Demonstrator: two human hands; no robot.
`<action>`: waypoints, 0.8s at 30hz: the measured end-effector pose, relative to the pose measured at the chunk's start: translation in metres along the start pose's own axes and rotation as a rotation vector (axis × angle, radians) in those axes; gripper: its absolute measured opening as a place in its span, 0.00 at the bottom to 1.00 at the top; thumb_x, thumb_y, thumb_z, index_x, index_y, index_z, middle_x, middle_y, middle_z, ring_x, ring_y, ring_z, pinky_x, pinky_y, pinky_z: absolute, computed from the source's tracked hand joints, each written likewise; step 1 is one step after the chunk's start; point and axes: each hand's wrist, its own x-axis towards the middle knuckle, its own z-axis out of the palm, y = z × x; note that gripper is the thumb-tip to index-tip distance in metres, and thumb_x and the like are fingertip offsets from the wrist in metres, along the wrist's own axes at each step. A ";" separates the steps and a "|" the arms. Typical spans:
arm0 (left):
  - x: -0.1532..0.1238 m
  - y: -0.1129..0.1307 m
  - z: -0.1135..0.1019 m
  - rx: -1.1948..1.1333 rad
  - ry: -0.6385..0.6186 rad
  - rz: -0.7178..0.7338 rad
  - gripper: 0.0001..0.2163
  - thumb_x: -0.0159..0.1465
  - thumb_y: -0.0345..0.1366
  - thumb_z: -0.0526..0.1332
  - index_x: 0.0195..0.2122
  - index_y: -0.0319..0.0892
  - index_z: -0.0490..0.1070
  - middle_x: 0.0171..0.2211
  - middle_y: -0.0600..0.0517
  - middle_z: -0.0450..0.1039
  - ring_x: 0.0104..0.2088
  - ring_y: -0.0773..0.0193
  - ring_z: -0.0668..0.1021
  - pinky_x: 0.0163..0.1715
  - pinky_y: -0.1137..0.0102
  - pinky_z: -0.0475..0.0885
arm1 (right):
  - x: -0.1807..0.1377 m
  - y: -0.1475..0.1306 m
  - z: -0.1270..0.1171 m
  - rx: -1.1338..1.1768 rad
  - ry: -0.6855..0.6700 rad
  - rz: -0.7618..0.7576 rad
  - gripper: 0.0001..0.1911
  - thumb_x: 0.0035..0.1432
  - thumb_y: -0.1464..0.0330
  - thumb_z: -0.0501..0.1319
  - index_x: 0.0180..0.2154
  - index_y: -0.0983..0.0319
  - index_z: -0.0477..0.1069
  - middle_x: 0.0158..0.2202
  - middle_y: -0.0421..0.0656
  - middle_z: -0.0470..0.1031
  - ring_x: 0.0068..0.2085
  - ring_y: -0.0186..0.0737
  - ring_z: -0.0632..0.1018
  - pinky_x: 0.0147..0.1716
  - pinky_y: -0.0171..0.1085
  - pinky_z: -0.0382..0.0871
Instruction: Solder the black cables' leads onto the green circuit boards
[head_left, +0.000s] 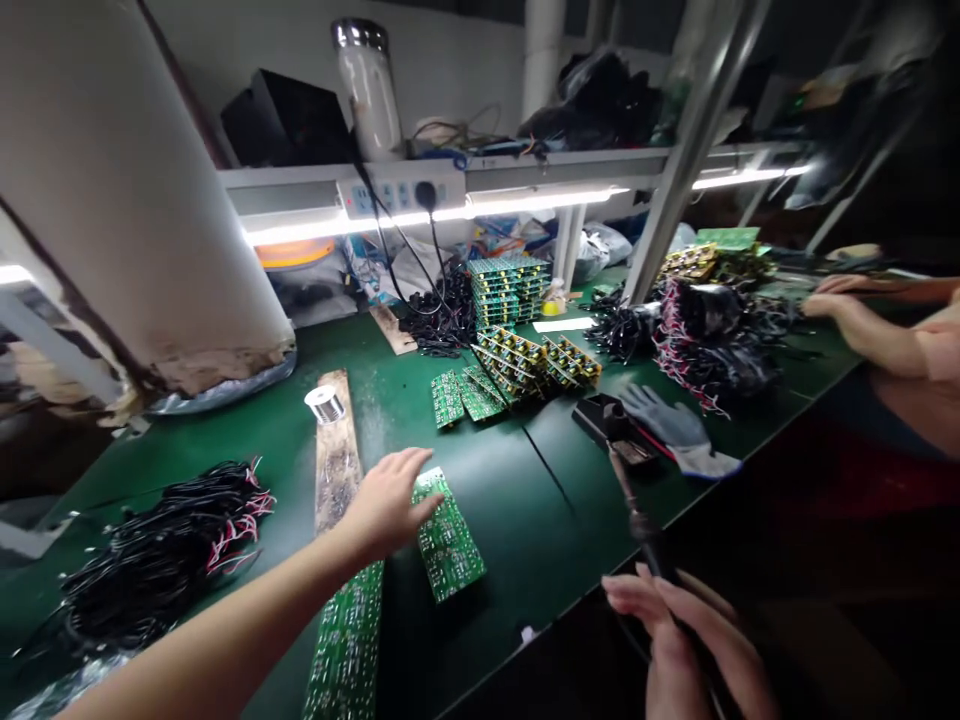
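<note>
The green circuit board (456, 552) lies on the bench (532, 545), near six o'clock of my view. I judge it is light and stiff, but its small joints look fragile, so the long edges are the better place to hold. My left hand (386, 503) is at its ten o'clock side, fingers stretched and thumb apart; whether it touches, I cannot tell. My right hand (675, 655), toward five o'clock, is wrapped around the soldering iron (643, 530).

Stacked circuit boards (508, 292), a solder spool (325, 404) and a soldering iron (642, 528) show an electronics workshop.
</note>
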 end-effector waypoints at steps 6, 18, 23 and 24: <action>-0.007 0.012 0.005 0.168 -0.249 0.256 0.27 0.63 0.56 0.63 0.62 0.58 0.70 0.69 0.49 0.62 0.70 0.40 0.61 0.67 0.42 0.55 | 0.022 0.047 0.058 0.028 -0.050 0.003 0.12 0.71 0.64 0.55 0.52 0.57 0.72 0.49 0.48 0.74 0.48 0.48 0.80 0.47 0.51 0.77; 0.019 0.003 -0.004 0.463 -0.119 0.273 0.21 0.69 0.45 0.57 0.63 0.55 0.70 0.62 0.48 0.72 0.59 0.46 0.75 0.59 0.49 0.69 | 0.024 0.091 0.086 -0.075 -0.054 0.003 0.12 0.72 0.63 0.55 0.52 0.55 0.72 0.49 0.47 0.75 0.47 0.43 0.82 0.44 0.41 0.79; 0.132 -0.013 0.018 0.502 -0.031 0.226 0.34 0.63 0.37 0.65 0.70 0.48 0.59 0.72 0.41 0.54 0.71 0.43 0.59 0.66 0.52 0.61 | 0.021 0.091 0.094 -0.126 0.006 0.020 0.12 0.72 0.62 0.54 0.51 0.56 0.73 0.49 0.48 0.75 0.48 0.45 0.81 0.44 0.41 0.78; 0.148 -0.014 0.024 0.501 -0.039 0.220 0.35 0.62 0.37 0.66 0.70 0.50 0.59 0.72 0.42 0.53 0.70 0.43 0.60 0.65 0.53 0.62 | 0.021 0.091 0.095 -0.135 0.016 0.024 0.12 0.72 0.62 0.54 0.51 0.56 0.73 0.49 0.48 0.75 0.47 0.45 0.81 0.44 0.41 0.78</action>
